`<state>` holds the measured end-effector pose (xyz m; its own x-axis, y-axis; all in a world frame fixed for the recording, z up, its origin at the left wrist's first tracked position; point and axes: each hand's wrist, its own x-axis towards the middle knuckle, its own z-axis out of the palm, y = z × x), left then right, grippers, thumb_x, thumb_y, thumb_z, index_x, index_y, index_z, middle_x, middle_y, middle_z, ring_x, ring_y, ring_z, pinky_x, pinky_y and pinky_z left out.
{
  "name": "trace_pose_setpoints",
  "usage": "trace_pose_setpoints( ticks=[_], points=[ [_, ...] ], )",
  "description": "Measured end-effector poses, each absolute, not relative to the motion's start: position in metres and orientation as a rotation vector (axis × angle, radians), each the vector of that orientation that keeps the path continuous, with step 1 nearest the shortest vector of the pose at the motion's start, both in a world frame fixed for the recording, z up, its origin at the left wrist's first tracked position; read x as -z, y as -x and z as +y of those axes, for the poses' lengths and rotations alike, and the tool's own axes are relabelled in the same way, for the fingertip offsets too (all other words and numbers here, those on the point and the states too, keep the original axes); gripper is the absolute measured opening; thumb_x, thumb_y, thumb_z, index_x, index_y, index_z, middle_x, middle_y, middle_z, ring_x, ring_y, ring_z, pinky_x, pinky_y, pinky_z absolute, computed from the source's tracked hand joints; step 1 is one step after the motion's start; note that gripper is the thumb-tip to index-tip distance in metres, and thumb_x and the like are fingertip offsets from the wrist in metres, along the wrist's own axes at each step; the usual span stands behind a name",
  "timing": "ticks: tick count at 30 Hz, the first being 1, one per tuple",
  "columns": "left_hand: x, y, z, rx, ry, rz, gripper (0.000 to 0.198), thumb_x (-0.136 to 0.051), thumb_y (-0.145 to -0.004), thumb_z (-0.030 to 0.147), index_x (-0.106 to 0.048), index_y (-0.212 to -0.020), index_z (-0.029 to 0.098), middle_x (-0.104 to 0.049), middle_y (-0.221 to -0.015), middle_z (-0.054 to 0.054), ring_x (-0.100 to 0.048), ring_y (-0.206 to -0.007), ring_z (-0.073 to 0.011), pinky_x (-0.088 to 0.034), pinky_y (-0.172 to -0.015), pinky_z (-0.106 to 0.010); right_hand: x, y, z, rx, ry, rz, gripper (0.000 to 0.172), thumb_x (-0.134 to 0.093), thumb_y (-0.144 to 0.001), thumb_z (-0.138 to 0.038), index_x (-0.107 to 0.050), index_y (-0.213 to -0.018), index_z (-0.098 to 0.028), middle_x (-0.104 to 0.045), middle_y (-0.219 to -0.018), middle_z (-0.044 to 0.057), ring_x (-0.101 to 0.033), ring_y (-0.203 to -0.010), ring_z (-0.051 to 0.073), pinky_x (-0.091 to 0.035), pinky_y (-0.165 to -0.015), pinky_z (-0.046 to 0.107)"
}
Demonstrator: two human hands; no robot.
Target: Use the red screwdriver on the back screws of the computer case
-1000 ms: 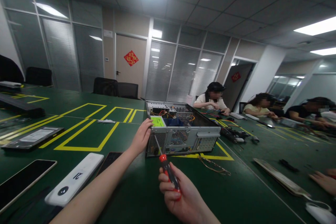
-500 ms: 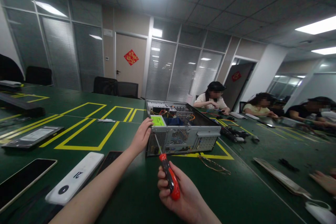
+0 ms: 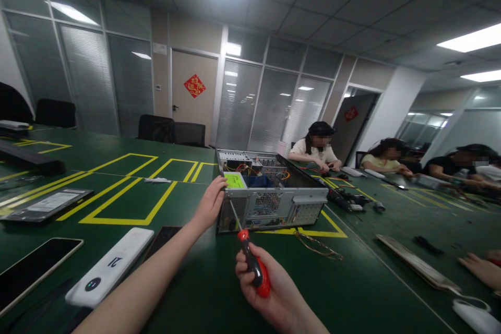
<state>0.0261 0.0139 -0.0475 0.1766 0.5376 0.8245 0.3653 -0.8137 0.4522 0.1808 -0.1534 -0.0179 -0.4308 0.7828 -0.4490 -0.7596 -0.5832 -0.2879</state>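
A desktop computer case lies on its side, its top uncovered and its perforated back panel facing me. My left hand holds the case's near left corner, fingers lying over the edge beside a power supply with a bright green label. In my right hand, the fingers are wrapped round the red and black handle of a screwdriver. Its thin shaft points up and away, and the tip is at the upper left of the back panel. Whether a screw sits under the tip is too small to tell.
On the green table lie a hard drive, a phone and a white device marked 21 at left. Glasses and black cables are right of the case. Several people sit along the right side.
The screwdriver handle has turned slightly in my right hand, its tip staying at the back panel. My left hand keeps its place on the case. A light now shows on the white device.
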Motion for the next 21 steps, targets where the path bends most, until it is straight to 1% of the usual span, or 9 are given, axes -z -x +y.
trace_pose_setpoints(
  ticks=[2, 3, 6, 8, 12, 14, 18, 20, 21],
  points=[
    [0.0475, -0.0261, 0.0140, -1.706, -2.293, 0.882, 0.028, -0.030, -0.093, 0.028, -0.049, -0.112, 0.019, -0.049, -0.127, -0.010, -0.036, -0.128, -0.0200, -0.028, -0.109, -0.044, 0.0189, -0.1807, -0.1531, -2.081, 0.730, -0.113, 0.025, -0.048, -0.086, -0.033, -0.052, -0.086, -0.009, -0.055, -0.066, 0.004, -0.051, -0.056, 0.008, -0.041, -0.046, 0.014],
    [0.0474, -0.0261, 0.0140, -1.707, -2.295, 0.881, 0.028, -0.030, -0.093, 0.028, -0.048, -0.112, 0.019, -0.049, -0.127, -0.010, -0.036, -0.128, -0.0200, -0.028, -0.109, -0.044, 0.0194, -0.1810, -0.1528, -2.084, 0.731, -0.135, 0.027, -0.048, -0.086, -0.036, -0.053, -0.086, -0.009, -0.056, -0.065, 0.003, -0.051, -0.055, 0.008, -0.041, -0.045, 0.015],
    [0.0471, -0.0260, 0.0140, -1.719, -2.295, 0.878, 0.028, -0.030, -0.093, 0.028, -0.049, -0.112, 0.019, -0.049, -0.127, -0.010, -0.037, -0.128, -0.0204, -0.029, -0.108, -0.044, 0.0198, -0.1830, -0.1518, -2.126, 0.649, -0.116, 0.029, -0.046, -0.087, -0.037, -0.052, -0.088, -0.009, -0.051, -0.060, 0.000, -0.045, -0.047, 0.005, -0.032, -0.038, 0.011],
    [0.0468, -0.0260, 0.0137, -1.724, -2.292, 0.884, 0.028, -0.029, -0.093, 0.029, -0.049, -0.111, 0.020, -0.049, -0.127, -0.010, -0.038, -0.127, -0.0209, -0.029, -0.108, -0.045, 0.0190, -0.1847, -0.1515, -2.169, 0.558, -0.046, 0.028, -0.044, -0.088, -0.036, -0.051, -0.090, -0.009, -0.048, -0.059, -0.002, -0.041, -0.045, 0.003, -0.026, -0.036, 0.008],
    [0.0463, -0.0261, 0.0129, -1.709, -2.290, 0.895, 0.029, -0.029, -0.093, 0.030, -0.049, -0.111, 0.019, -0.049, -0.127, -0.010, -0.038, -0.128, -0.0206, -0.030, -0.108, -0.045, 0.0176, -0.1862, -0.1522, -2.197, 0.452, 0.070, 0.027, -0.044, -0.088, -0.036, -0.048, -0.092, -0.010, -0.043, -0.061, -0.003, -0.037, -0.044, 0.002, -0.024, -0.035, 0.007],
    [0.0464, -0.0263, 0.0129, -1.709, -2.289, 0.890, 0.028, -0.029, -0.093, 0.029, -0.048, -0.111, 0.019, -0.049, -0.127, -0.010, -0.037, -0.128, -0.0203, -0.029, -0.108, -0.044, 0.0184, -0.1858, -0.1526, -2.179, 0.453, 0.065, 0.026, -0.046, -0.087, -0.036, -0.048, -0.088, -0.010, -0.042, -0.060, -0.004, -0.036, -0.044, 0.002, -0.024, -0.034, 0.007],
    [0.0469, -0.0266, 0.0135, -1.717, -2.286, 0.879, 0.028, -0.029, -0.093, 0.028, -0.048, -0.111, 0.019, -0.049, -0.127, -0.010, -0.037, -0.128, -0.0202, -0.029, -0.108, -0.044, 0.0213, -0.1836, -0.1521, -2.151, 0.541, 0.040, 0.018, -0.048, -0.086, -0.027, -0.048, -0.077, -0.012, -0.043, -0.058, -0.003, -0.036, -0.043, 0.001, -0.026, -0.036, 0.007],
    [0.0469, -0.0266, 0.0137, -1.716, -2.286, 0.879, 0.028, -0.030, -0.093, 0.028, -0.049, -0.112, 0.019, -0.049, -0.127, -0.010, -0.037, -0.128, -0.0202, -0.029, -0.108, -0.043, 0.0223, -0.1819, -0.1515, -2.118, 0.604, -0.005, 0.016, -0.048, -0.086, -0.026, -0.049, -0.079, -0.011, -0.048, -0.060, -0.001, -0.042, -0.047, 0.003, -0.032, -0.040, 0.009],
    [0.0468, -0.0266, 0.0137, -1.717, -2.287, 0.880, 0.028, -0.030, -0.093, 0.027, -0.049, -0.112, 0.019, -0.049, -0.127, -0.010, -0.037, -0.128, -0.0202, -0.029, -0.108, -0.043, 0.0226, -0.1811, -0.1511, -2.099, 0.633, -0.046, 0.018, -0.049, -0.086, -0.028, -0.051, -0.080, -0.011, -0.051, -0.061, 0.000, -0.045, -0.049, 0.004, -0.035, -0.042, 0.011]
  ],
)
